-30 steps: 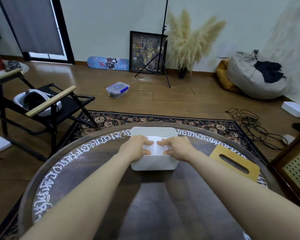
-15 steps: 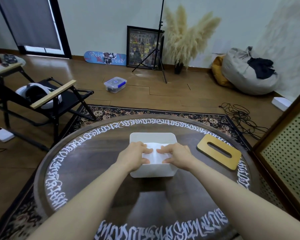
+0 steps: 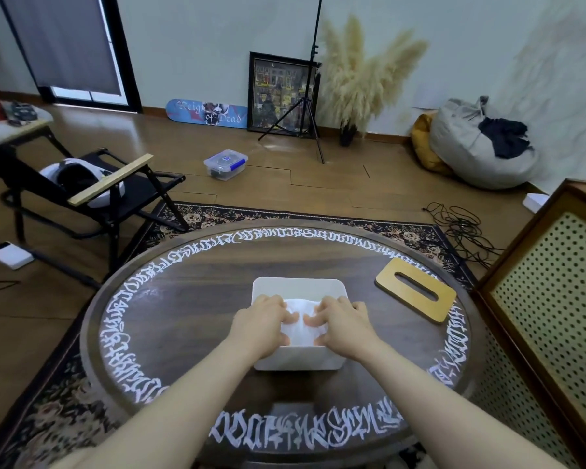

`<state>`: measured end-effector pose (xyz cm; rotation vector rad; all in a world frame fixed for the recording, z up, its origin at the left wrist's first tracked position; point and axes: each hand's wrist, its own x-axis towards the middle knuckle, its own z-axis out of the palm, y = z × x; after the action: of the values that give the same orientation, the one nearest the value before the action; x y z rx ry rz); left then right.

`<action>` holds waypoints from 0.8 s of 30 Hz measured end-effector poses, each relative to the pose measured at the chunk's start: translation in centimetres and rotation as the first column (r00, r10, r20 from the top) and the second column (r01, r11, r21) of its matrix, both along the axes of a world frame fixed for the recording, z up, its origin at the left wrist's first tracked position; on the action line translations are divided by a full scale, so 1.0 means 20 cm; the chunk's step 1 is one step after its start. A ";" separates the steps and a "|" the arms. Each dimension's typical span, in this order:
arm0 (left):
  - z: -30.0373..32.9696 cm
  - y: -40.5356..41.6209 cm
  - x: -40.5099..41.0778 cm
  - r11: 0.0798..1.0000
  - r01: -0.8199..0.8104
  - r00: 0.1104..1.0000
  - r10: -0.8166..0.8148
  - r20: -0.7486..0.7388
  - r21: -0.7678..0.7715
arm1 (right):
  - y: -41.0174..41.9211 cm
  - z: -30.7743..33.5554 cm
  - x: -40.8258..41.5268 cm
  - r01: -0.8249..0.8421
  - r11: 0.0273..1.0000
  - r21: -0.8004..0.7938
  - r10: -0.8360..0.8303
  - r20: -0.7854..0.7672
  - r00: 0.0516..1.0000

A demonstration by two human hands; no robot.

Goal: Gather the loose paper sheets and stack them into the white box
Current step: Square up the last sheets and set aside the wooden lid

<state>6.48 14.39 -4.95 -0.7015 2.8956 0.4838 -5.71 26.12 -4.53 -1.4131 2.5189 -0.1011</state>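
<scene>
A: Head view: the white box (image 3: 298,358) sits mid-desk (image 3: 197,299), white paper sheets (image 3: 300,328) bunched inside it.

B: And the hands?

A: Left hand (image 3: 263,324) and right hand (image 3: 340,324) are both over the box, fingers (image 3: 322,318) curled and pressing down on the paper, thumbs at its near edge.

B: Anything changed from half a second back?

A: The grip looks the same, hands still on the paper; the view has tipped down, so more of the desk's near rim shows.

B: Other containers?

A: A clear lidded tub (image 3: 225,164) with blue clips on the floor, contents unclear.

B: Any writing?

A: The skateboard deck (image 3: 206,111) reads "Reign of Dead". The white lettering around the desk I can't read.
</scene>
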 end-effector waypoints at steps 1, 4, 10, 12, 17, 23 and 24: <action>0.00 0.00 -0.01 1.000 -0.003 1.000 0.003 0.007 -0.012 | -0.01 0.00 0.00 0.007 1.000 0.004 -0.007 0.011 1.000; 0.01 0.01 -0.01 1.000 0.009 0.999 -0.008 0.036 -0.029 | 0.01 0.01 0.00 0.015 1.000 0.004 -0.016 0.045 0.999; 0.11 0.01 -0.01 1.000 0.024 0.996 -0.022 0.086 -0.021 | 0.02 0.10 0.01 -0.019 0.997 0.081 0.014 0.061 0.998; 0.14 0.02 -0.01 1.000 0.012 0.996 -0.011 0.087 -0.009 | 0.01 0.15 0.01 -0.023 0.996 0.088 0.016 0.078 0.997; 0.26 0.03 0.03 0.999 -0.030 0.999 0.030 0.014 -0.022 | 0.05 0.25 0.01 -0.001 0.997 0.077 -0.003 0.055 0.998; 0.40 0.08 0.02 0.996 -0.011 1.000 0.010 -0.010 -0.093 | 0.18 0.41 -0.04 0.034 0.997 0.069 -0.038 0.056 0.998; 0.43 0.10 0.00 0.995 0.001 1.000 -0.003 -0.016 -0.104 | 0.21 0.44 -0.05 0.051 0.997 0.063 -0.055 0.062 0.997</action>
<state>6.50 16.37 3.58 -0.7122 2.9538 0.3414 -6.63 30.31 4.28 -1.2996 2.4858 -0.0770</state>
